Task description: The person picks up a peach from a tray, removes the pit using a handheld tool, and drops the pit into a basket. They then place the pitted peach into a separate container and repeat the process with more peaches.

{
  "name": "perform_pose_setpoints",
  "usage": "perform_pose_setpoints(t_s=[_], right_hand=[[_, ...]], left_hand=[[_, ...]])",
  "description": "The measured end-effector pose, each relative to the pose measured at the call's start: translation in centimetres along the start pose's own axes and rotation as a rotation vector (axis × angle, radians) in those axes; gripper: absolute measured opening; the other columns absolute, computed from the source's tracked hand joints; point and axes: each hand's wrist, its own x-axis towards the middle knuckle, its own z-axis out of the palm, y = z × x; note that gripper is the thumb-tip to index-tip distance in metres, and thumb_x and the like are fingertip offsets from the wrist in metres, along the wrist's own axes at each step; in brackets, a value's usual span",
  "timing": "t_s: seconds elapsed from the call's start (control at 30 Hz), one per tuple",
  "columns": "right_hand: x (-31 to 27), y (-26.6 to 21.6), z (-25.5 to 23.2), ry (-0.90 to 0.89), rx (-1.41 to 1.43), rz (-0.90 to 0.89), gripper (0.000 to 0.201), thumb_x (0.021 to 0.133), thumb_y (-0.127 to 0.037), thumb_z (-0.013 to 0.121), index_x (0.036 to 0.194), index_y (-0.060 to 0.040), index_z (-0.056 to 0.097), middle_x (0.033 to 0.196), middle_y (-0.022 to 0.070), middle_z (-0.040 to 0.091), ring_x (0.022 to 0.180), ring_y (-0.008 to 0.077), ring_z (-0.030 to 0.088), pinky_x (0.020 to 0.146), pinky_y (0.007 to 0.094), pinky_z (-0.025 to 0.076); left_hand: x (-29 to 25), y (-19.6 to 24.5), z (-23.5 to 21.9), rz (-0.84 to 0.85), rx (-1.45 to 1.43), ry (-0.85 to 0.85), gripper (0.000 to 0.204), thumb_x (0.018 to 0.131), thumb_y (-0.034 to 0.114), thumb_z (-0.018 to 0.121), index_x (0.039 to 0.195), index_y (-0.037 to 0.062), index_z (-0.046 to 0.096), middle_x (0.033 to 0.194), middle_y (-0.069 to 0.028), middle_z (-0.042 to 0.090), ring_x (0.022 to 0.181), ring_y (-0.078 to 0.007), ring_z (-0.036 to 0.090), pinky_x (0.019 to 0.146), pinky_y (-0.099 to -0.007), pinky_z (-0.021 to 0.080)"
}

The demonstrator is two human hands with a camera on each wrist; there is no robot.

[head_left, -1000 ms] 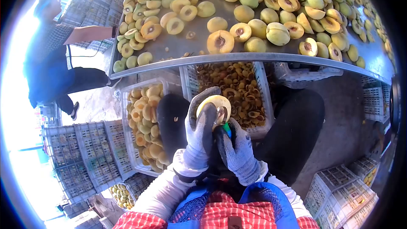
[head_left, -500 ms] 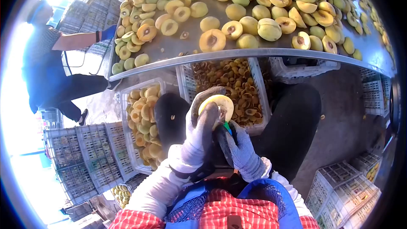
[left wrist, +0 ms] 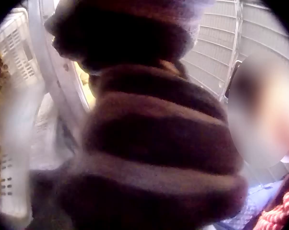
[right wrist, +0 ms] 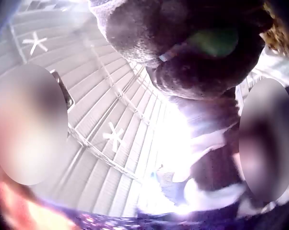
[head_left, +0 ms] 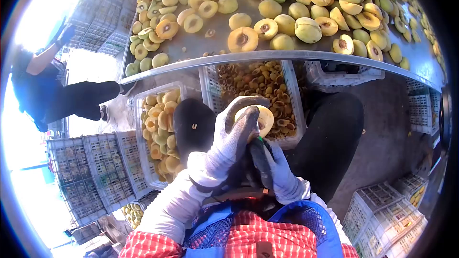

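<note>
The gloved left hand (head_left: 235, 131) grips a halved yellow fruit (head_left: 264, 121), its cut face and brown centre turned toward the right. Just below it, the gloved right hand (head_left: 273, 162) holds a small tool whose green part (head_left: 260, 138) shows by the fruit; its tip cannot be made out. In the left wrist view the dark gloved fingers (left wrist: 159, 129) of the left hand fill the middle. The right wrist view shows the right hand (right wrist: 182, 48) curled round the green handle (right wrist: 215, 42).
A metal table (head_left: 201, 36) bearing many halved fruits stands ahead. Under its edge are a crate (head_left: 292, 91) of small brown-yellow pieces and, left, a crate (head_left: 138, 138) of fruit halves. Stacked crates (head_left: 98, 169) stand at left, others (head_left: 382, 220) at lower right. Another person (head_left: 52, 86) is at far left.
Both hands have shifted slightly to the right with the fruit, whose cut face now shows more. The other person's arm has moved off the table corner and is raised.
</note>
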Motion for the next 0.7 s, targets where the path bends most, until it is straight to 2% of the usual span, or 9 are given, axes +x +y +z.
perform_pose_setpoints(t_s=[0.07, 0.23, 0.33, 0.43, 0.47, 0.53, 0.57, 0.67, 0.7], right_hand=[[0.1, -0.9, -0.3, -0.227, 0.864, 0.326, 0.022, 0.092, -0.022, 0.052, 0.108, -0.0069, 0.055, 0.098, 0.0142, 0.056, 0.082, 0.0264, 0.057, 0.069, 0.0331, 0.048], [0.8, -2.3, 0.2, -0.718, 1.722, 0.535, 0.038, 0.095, -0.050, 0.040, 0.082, -0.0152, 0.046, 0.067, 0.0000, 0.045, 0.054, 0.0147, 0.045, 0.049, 0.0266, 0.036], [0.8, -1.4, 0.7, -0.648, 1.694, 0.511, 0.046, 0.092, -0.059, 0.041, 0.077, -0.0149, 0.041, 0.059, -0.0007, 0.038, 0.044, 0.0129, 0.035, 0.041, 0.0263, 0.029], [0.7, -1.5, 0.5, -0.554, 1.461, 0.344, 0.050, 0.093, -0.058, 0.039, 0.078, -0.0101, 0.043, 0.055, -0.0001, 0.039, 0.040, 0.0110, 0.034, 0.036, 0.0256, 0.029], [0.9, -1.2, 0.2, -0.544, 1.472, 0.307, 0.050, 0.093, -0.057, 0.039, 0.078, -0.0094, 0.043, 0.054, 0.0001, 0.039, 0.039, 0.0108, 0.034, 0.035, 0.0250, 0.029], [1.3, -0.3, -0.4, -0.504, 1.482, 0.319, 0.049, 0.095, -0.054, 0.039, 0.078, -0.0084, 0.043, 0.052, 0.0003, 0.038, 0.037, 0.0102, 0.033, 0.033, 0.0239, 0.029], [1.4, 0.3, -0.6, -0.471, 1.462, 0.399, 0.047, 0.095, -0.053, 0.039, 0.082, -0.0083, 0.047, 0.052, -0.0001, 0.037, 0.037, 0.0096, 0.033, 0.032, 0.0239, 0.028], [1.5, 0.6, -0.1, -0.391, 1.368, 0.593, 0.047, 0.094, -0.055, 0.040, 0.087, -0.0106, 0.054, 0.052, -0.0019, 0.037, 0.037, 0.0089, 0.031, 0.032, 0.0239, 0.026], [1.5, 0.4, -0.2, -0.387, 1.315, 0.603, 0.047, 0.094, -0.055, 0.040, 0.089, -0.0115, 0.056, 0.052, -0.0025, 0.036, 0.037, 0.0087, 0.030, 0.033, 0.0239, 0.025]], left_hand=[[0.1, 0.0, -0.9, 0.045, 0.069, -0.113, 0.034, 0.092, 0.027, 0.057, 0.109, -0.0019, 0.060, 0.100, -0.0084, 0.062, 0.089, -0.0126, 0.057, 0.081, -0.0270, 0.046], [0.0, -2.1, -1.0, -0.099, -0.108, -0.202, 0.042, 0.091, 0.037, 0.054, 0.109, -0.0004, 0.059, 0.091, -0.0065, 0.063, 0.083, -0.0128, 0.057, 0.077, -0.0269, 0.047], [-1.8, -3.7, 0.4, -0.435, -0.534, 0.123, 0.039, 0.092, 0.040, 0.051, 0.105, 0.0039, 0.060, 0.090, -0.0077, 0.063, 0.080, -0.0180, 0.060, 0.075, -0.0298, 0.049], [-1.5, -6.7, -0.8, -0.341, -1.168, -0.019, 0.039, 0.092, 0.041, 0.051, 0.105, 0.0046, 0.060, 0.091, -0.0089, 0.064, 0.084, -0.0200, 0.061, 0.078, -0.0296, 0.050], [-2.4, -6.8, -0.4, 0.065, -0.434, 0.253, 0.040, 0.094, 0.040, 0.048, 0.107, 0.0034, 0.059, 0.093, -0.0093, 0.064, 0.087, -0.0192, 0.061, 0.081, -0.0290, 0.049], [-3.1, -6.1, -2.0, 0.102, -0.170, 0.413, 0.041, 0.096, 0.038, 0.044, 0.109, 0.0018, 0.058, 0.096, -0.0096, 0.063, 0.091, -0.0181, 0.061, 0.083, -0.0286, 0.049], [-3.4, -5.4, -4.2, -0.243, -0.665, 0.317, 0.041, 0.097, 0.038, 0.042, 0.109, 0.0015, 0.058, 0.097, -0.0097, 0.063, 0.090, -0.0178, 0.061, 0.083, -0.0288, 0.049], [-6.4, -5.5, -9.1, 0.307, 0.458, 0.478, 0.030, 0.093, 0.018, 0.054, 0.117, -0.0006, 0.051, 0.110, -0.0114, 0.059, 0.100, -0.0213, 0.057, 0.088, -0.0329, 0.048], [-7.8, -6.5, -12.5, 0.247, 0.313, 0.578, 0.032, 0.095, 0.025, 0.051, 0.113, 0.0001, 0.055, 0.104, -0.0118, 0.061, 0.093, -0.0200, 0.058, 0.084, -0.0321, 0.048]])
